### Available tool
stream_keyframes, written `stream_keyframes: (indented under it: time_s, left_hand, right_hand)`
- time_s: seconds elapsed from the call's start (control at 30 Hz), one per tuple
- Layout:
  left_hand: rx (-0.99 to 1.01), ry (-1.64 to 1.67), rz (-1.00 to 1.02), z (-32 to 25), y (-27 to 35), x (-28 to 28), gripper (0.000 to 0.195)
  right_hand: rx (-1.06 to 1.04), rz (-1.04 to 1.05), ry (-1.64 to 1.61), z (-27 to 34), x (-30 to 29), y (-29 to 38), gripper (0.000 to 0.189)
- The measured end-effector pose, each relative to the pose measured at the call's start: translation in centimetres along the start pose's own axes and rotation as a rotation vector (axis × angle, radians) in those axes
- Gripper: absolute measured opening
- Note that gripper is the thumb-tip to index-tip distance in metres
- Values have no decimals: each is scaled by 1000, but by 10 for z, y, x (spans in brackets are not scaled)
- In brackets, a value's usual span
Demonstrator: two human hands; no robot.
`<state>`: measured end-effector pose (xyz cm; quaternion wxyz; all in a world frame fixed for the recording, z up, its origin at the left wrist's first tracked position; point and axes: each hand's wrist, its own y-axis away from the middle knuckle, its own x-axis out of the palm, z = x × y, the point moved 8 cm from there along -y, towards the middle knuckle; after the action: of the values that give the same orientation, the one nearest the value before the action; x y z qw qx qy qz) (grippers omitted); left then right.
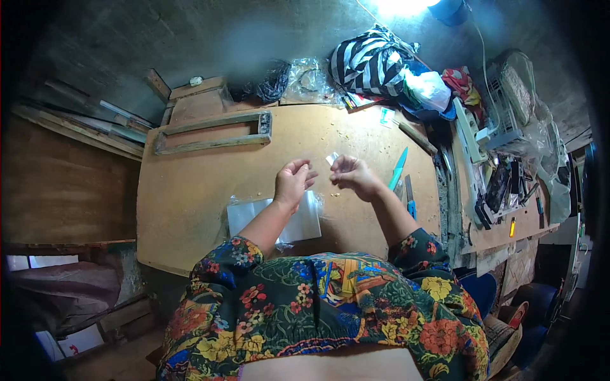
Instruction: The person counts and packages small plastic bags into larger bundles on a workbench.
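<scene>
My right hand (355, 177) is raised over the tabletop, its fingertips pinched together. A small whitish piece (332, 158), perhaps paper or plastic film, shows at those fingers and looks held by them. To its left is my left hand (293, 183), fingers slightly apart, with nothing visible in it. White sheets (305, 221) in clear plastic lie under my left forearm, which hides part of them. A turquoise knife (398, 169) lies right of my right hand. Beside it is a blade with a blue handle (411, 209), partly behind my right forearm.
An open wooden frame (212, 148) lies on the wooden tabletop (190, 200). A wooden-handled tool (415, 136) rests at the back right. Behind stands a striped plastic bag (367, 64). Right of the table are a power strip (466, 123), a tray of tools (505, 188) and a yellow lighter (512, 227).
</scene>
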<state>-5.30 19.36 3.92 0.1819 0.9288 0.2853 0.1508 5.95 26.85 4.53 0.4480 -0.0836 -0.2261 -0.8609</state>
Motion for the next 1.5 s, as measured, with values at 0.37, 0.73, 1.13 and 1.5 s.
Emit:
stream_keyframes:
  time_s: [0.37,0.73,1.13,1.5]
  left_hand:
    - [193,-236,187,8,17,21,23]
    - [-92,18,176,30,27,16,19]
    - [262,-224,-250,-23,17,-125,30]
    - [106,-1204,-923,12,98,-321,47]
  right_hand:
    - [-194,-190,657,7,31,7,40]
    - [-239,-314,733,-20,2,7,35]
    - [32,-408,1357,-29,-51,-21,15]
    - [-61,-546,988,-5,-81,-40,23]
